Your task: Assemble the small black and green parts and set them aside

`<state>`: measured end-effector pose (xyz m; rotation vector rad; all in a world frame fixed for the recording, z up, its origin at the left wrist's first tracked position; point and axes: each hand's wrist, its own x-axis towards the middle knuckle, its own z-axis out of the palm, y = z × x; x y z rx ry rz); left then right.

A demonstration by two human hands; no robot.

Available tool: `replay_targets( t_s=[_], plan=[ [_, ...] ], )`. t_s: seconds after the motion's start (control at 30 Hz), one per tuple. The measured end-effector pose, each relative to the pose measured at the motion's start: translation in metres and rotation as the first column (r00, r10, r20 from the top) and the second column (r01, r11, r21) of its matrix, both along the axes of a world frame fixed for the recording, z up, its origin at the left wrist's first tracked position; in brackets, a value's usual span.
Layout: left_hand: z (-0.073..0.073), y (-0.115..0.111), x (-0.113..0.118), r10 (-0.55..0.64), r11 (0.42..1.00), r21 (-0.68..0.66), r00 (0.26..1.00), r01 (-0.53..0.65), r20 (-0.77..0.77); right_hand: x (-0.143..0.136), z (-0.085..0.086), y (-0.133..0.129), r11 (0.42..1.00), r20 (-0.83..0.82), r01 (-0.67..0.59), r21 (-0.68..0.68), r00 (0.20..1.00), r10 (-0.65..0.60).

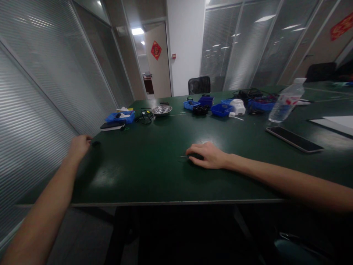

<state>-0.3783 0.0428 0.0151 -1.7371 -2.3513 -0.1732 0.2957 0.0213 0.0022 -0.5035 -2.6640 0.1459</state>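
Note:
On the right half of the green table, my right hand is closed over a black-handled tool with a thin metal shaft. Its shaft points left, close to the tabletop; the exact kind is unclear. My left hand is at the table's left edge with its fingers bent together. Just past those fingertips lies a small dark object, too blurred to name. Whether the left fingers touch it, or pinch anything, is hard to see.
Farther back are a blue tray, a black cable, a metal bowl, blue bins and a white device. A water bottle, a phone and papers are at the right.

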Motion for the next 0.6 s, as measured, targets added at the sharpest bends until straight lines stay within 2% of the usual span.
replay_targets(
  t_s=[0.6],
  plan=[
    [0.0088,-0.0057,0.0032,0.060,0.998,-0.021,0.995,-0.058,0.080,-0.0003,0.0006,-0.0001,1.000,0.011,0.006,-0.015,1.000,-0.005]
  ],
)
